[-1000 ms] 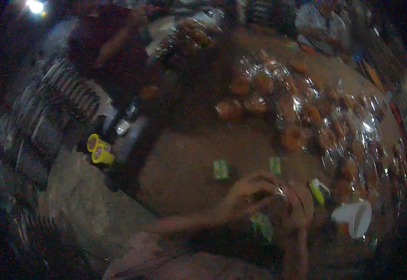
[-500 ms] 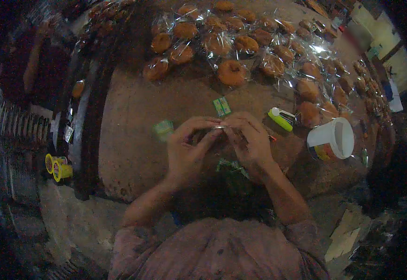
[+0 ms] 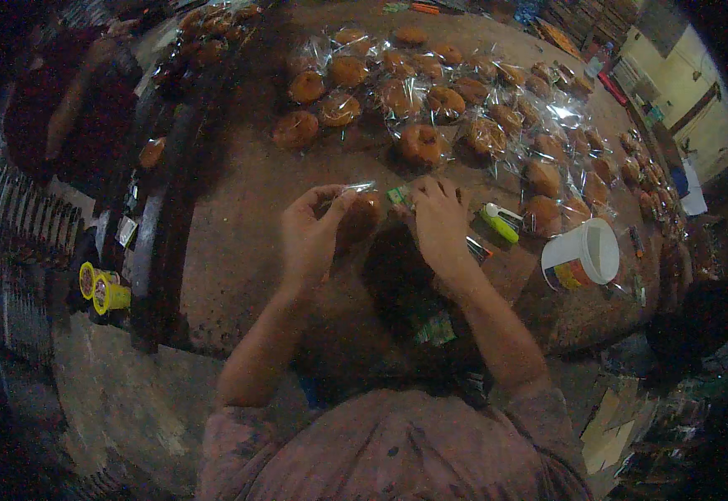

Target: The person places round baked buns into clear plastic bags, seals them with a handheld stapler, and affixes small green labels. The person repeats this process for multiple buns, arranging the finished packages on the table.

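Observation:
My left hand (image 3: 314, 234) is closed at the top of a clear plastic bag with a round brown bread (image 3: 359, 215) in it. The bag's shiny edge sticks up by the thumb and forefinger. To the right, my right hand (image 3: 439, 219) has its fingers bent down at a small green printed card (image 3: 398, 196), which shows beside the thumb; the fingertips are partly hidden. A green and white stapler (image 3: 499, 223) lies just right of that hand. More green cards (image 3: 436, 331) lie in shadow at the table's near edge, between my forearms.
Many bagged ring-shaped breads (image 3: 421, 145) cover the far and right parts of the brown table (image 3: 238, 242). A white bucket (image 3: 582, 255) stands at the right. Two yellow cups (image 3: 106, 289) are beyond the dark left ledge (image 3: 158, 225). Another person (image 3: 67, 108) is at the far left.
My hands were together at the middle and are now apart. The left holds the bagged bread by its top; the right has moved to the green card. The green card at left no longer shows.

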The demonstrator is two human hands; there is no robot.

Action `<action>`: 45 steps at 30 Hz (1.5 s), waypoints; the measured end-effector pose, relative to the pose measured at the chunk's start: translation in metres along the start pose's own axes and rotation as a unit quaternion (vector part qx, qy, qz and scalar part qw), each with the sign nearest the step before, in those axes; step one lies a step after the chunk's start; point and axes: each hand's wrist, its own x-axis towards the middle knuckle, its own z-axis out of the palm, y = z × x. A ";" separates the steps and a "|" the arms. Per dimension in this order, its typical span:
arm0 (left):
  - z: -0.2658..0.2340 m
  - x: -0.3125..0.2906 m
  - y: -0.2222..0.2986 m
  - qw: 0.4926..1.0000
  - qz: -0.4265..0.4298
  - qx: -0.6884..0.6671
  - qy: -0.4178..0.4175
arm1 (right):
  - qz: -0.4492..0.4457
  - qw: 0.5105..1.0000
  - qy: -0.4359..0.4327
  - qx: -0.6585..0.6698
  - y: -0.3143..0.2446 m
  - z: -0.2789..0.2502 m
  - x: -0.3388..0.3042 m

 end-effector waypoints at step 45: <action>0.015 -0.014 -0.035 0.965 0.084 0.135 -0.207 | 0.081 0.889 -0.045 0.449 0.002 -0.059 -0.018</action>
